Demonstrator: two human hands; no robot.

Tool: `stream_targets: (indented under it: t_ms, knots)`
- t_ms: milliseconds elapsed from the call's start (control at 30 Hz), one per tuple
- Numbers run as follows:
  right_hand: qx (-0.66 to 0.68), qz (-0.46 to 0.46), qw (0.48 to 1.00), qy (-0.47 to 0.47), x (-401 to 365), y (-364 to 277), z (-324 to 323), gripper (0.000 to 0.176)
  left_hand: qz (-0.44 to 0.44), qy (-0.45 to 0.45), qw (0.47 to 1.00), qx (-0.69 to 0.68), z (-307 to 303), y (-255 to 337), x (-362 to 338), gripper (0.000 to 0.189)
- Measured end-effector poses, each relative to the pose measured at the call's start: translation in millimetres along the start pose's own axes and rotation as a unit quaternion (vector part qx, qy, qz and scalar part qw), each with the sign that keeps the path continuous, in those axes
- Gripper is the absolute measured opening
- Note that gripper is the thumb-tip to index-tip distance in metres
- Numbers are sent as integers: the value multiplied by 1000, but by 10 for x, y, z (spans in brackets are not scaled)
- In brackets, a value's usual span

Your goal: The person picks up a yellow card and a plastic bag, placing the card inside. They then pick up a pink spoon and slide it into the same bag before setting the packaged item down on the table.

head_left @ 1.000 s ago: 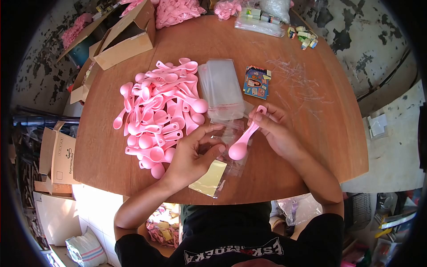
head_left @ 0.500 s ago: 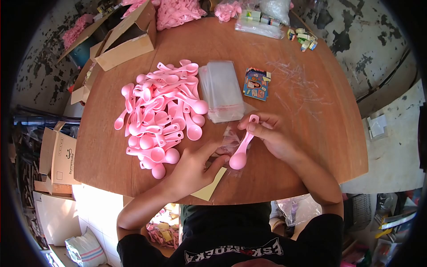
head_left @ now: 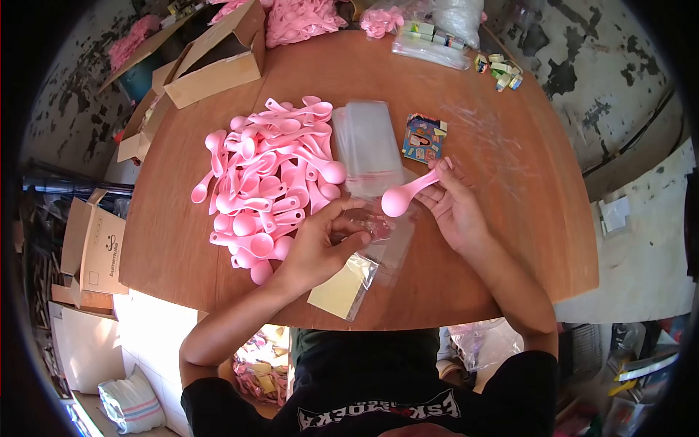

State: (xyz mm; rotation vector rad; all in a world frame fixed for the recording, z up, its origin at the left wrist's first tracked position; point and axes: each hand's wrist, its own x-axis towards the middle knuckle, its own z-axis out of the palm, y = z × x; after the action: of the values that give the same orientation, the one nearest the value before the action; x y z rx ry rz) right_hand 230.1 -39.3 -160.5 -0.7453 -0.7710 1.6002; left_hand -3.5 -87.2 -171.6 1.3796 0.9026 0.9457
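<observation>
My right hand (head_left: pixel 455 207) pinches the handle end of a pink spoon (head_left: pixel 399 199), whose round bowl points left. Left of it, my left hand (head_left: pixel 324 244) has curled fingers on a clear plastic bag (head_left: pixel 380 229). Beneath that hand lies a pale yellow card in clear plastic (head_left: pixel 340 290), near the table's front edge. A heap of pink spoons (head_left: pixel 269 182) spreads to the left of my hands. Beyond them rests a stack of clear bags (head_left: pixel 368 142), with small blue printed cards (head_left: pixel 424 138) at its right.
An open cardboard box (head_left: pixel 215 76) stands at the table's back left. Along the back are a bag of pink items (head_left: pixel 302 22), plastic packs (head_left: pixel 429 52) and small boxes (head_left: pixel 504 71). Thin clear strips (head_left: pixel 488 135) lie on the right of the table (head_left: pixel 539 255).
My right hand has moved right and turned, swinging the spoon up toward level. My left hand has shifted slightly, and more of the clear bag and the wrapped yellow card shows.
</observation>
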Motion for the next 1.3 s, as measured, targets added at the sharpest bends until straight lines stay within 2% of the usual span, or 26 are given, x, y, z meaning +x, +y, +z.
stream_targets:
  t_ms: [133,200,233,300,400,600,700,833,900,933,1000,1100,1300]
  knots:
    - [-51,23,998,-14,-8,-4,-34,24,-10,-19,999,36,-4,-82,14,44]
    - [-218,19,975,-30,1,-110,32,27,-7,-2,1000,15,3,-62,11,44]
    - [-217,19,975,-29,6,-141,43,27,-7,-3,1000,15,-2,-60,16,44]
    - [-341,-20,940,-9,18,-194,50,30,-16,6,1000,-21,-13,-51,34,44]
    - [-391,13,920,-35,51,-277,19,32,-26,43,996,-76,17,36,45,45]
    - [-493,56,867,-52,120,-247,-89,32,-14,48,996,-78,-46,-2,70,45]
    - [-514,17,855,-68,98,-205,-84,32,3,56,996,-75,-48,-33,68,41]
    - [-492,21,867,-81,97,-199,-79,26,-2,60,994,-92,-42,2,67,42]
    - [-350,12,936,-31,51,-246,33,27,-28,39,996,-80,-65,28,50,48]
    - [-350,12,936,-32,54,-250,22,27,-28,40,996,-80,-59,23,50,48]
    - [-208,-27,976,-52,55,-262,-19,25,-28,41,996,-72,-34,8,51,53]
    - [-153,-32,987,-35,48,-160,-25,25,-43,-6,999,-29,-33,5,26,56]
    - [-86,7,996,-26,-103,29,142,23,-24,-45,997,-56,35,27,31,61]
